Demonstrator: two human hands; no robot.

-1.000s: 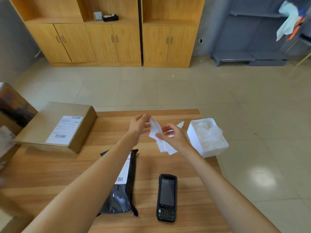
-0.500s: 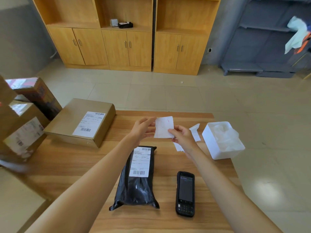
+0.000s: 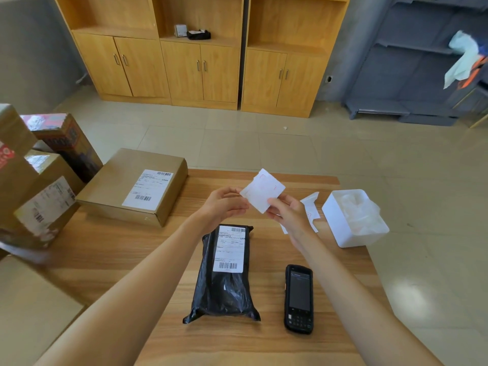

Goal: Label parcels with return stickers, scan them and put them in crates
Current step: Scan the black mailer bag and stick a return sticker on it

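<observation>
I hold a white sticker sheet (image 3: 262, 191) up over the middle of the wooden table (image 3: 111, 257). My right hand (image 3: 286, 211) pinches its lower right edge and my left hand (image 3: 224, 203) pinches its left corner. Faint red print shows through the paper. Below my hands lies a black plastic parcel (image 3: 224, 276) with a white shipping label. A black handheld scanner (image 3: 298, 298) lies face up to the right of it. More white sticker sheets (image 3: 310, 207) lie on the table behind my right hand.
A flat cardboard box (image 3: 132, 186) with a label sits at the table's back left. Several stacked cardboard parcels (image 3: 34, 186) stand at the left edge. A white bin (image 3: 343, 223) with crumpled plastic stands at the right edge. Wooden cabinets line the far wall.
My view has shifted left, bringing the stacked boxes in. The sheet went from hanging crumpled in my right hand to being held flat between both hands, tilted.
</observation>
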